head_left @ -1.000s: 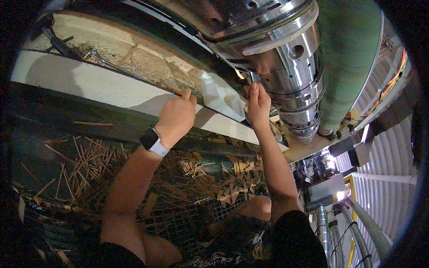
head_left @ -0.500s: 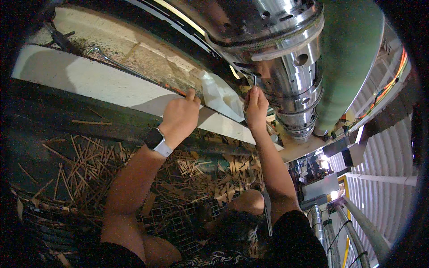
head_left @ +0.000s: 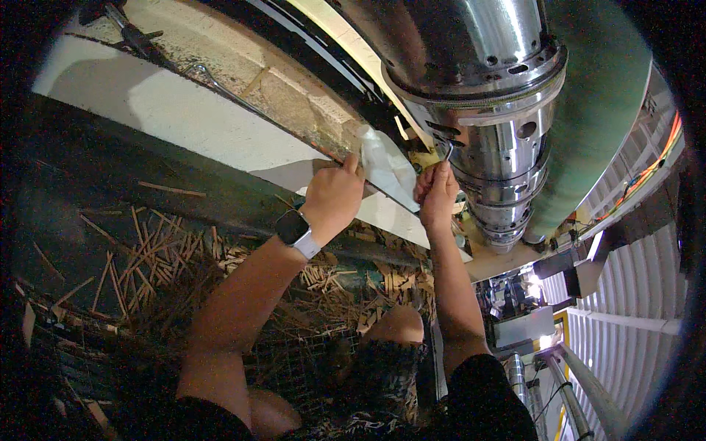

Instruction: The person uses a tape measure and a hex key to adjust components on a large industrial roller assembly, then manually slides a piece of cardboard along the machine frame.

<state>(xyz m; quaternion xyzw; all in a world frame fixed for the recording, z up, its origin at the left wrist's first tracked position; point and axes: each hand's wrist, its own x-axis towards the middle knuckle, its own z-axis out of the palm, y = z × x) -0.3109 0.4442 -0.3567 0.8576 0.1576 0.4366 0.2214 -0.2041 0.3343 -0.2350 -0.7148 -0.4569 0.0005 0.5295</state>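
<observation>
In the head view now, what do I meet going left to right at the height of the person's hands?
Left hand, crumpled white material, right hand, shiny metal cylinder, green curved surface, orange cables.

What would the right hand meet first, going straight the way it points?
Most likely the polished metal cylinder, near its dark slots: the right hand points toward it, thin bent metal rod leading. Depth is unclear, so the gap is uncertain.

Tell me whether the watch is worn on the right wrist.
No: the watch is strapped on just behind the left hand, and none shows behind the right hand.
</observation>
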